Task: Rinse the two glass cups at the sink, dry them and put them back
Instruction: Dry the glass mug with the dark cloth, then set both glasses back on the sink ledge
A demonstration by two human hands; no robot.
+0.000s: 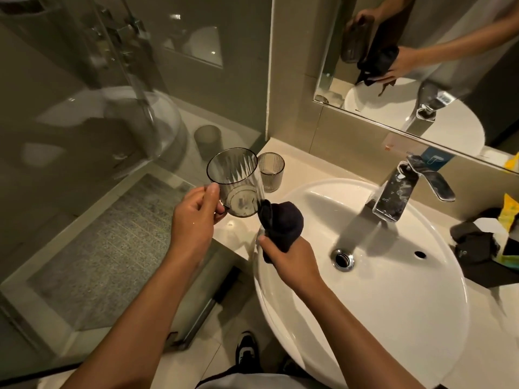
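My left hand [196, 217] grips a smoky ribbed glass cup [238, 181], tilted with its mouth toward me, over the counter's left edge. My right hand [292, 256] clutches a bunched dark cloth [280, 223] that touches the cup's base. The second glass cup [271, 171] stands upright on the counter [303, 169] just behind the held one. The white round sink [393, 318] lies below and right of my right hand.
A chrome faucet [398, 189] rises at the basin's back. Dark cloth and yellow packets [488, 237] lie on the counter at right. A mirror [421, 66] hangs above. A glass shower partition [98, 136] stands at left.
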